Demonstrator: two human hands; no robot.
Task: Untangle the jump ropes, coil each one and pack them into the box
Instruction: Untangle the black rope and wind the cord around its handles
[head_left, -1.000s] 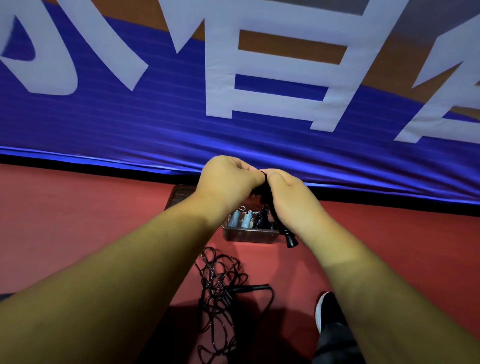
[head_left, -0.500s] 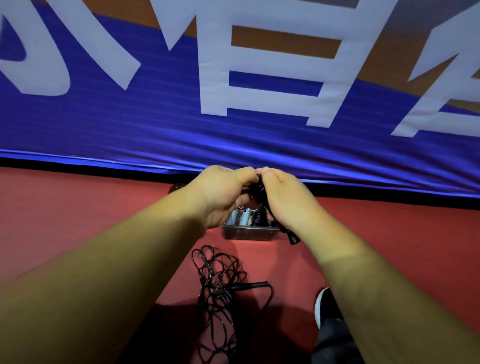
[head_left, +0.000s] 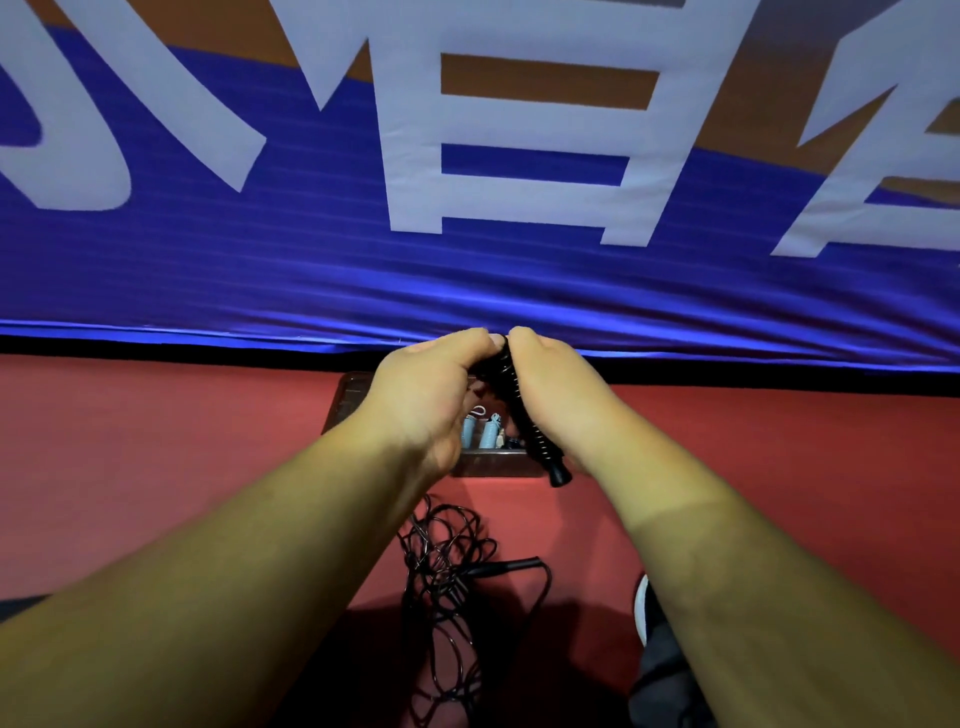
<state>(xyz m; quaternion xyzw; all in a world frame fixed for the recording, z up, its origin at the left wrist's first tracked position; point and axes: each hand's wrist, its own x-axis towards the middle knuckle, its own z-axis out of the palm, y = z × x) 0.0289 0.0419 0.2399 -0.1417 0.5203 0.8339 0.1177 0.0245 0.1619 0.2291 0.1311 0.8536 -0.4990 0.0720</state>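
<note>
Both hands have sunk a little toward the box (head_left: 494, 468) since a moment ago, pressed together as before. Left hand (head_left: 421, 400) and right hand (head_left: 558, 402) curl round the black jump rope (head_left: 525, 423), whose ribbed handle end pokes down over the box's near wall. Pale blue handles (head_left: 488, 434) already lie inside. A second tangled rope (head_left: 447, 564) sprawls on the red floor (head_left: 156, 447), nearer the person. Its cord looks thin, light and floppy, likely to snag on itself; taking it by the stiff handle seems surest.
</note>
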